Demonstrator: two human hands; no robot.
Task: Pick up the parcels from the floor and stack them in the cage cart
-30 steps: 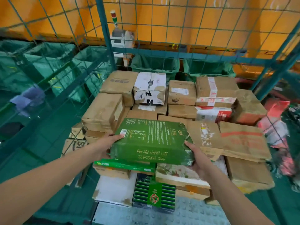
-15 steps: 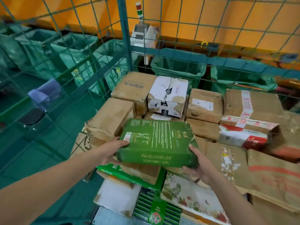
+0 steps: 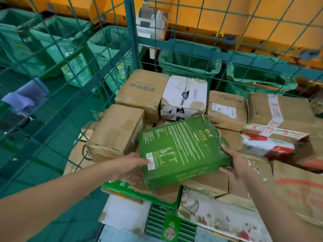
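Right now the green box [image 3: 181, 151] is held over the stack of parcels inside the cage cart [image 3: 130, 41], tilted so its far corner rides higher than the near edge. The left hand [image 3: 129, 167] grips the box at its near left corner, thumb on top beside the white label and fingers tucked underneath, while the right hand [image 3: 234, 163] holds the right edge, fingers wrapped under the side; both grips are closed on the box, one each side, which seems the sensible way to carry something flat and wide without it twisting. Just left of the green box sits a dented brown carton [image 3: 117, 131], and behind the green box stands a white box [image 3: 183, 98] with a torn face. Beyond the green box's right edge lies a red and white parcel [image 3: 267, 145] wrapped in tape. Below the green box a second green carton [image 3: 139, 193] and a floral-printed box [image 3: 218, 215] form the lower layer. The gap between the brown carton and the taped parcels looks like the intended slot, and the tilt probably lets the far edge go in first. The worn corner on the box suggests soft cardboard that needs support from below.
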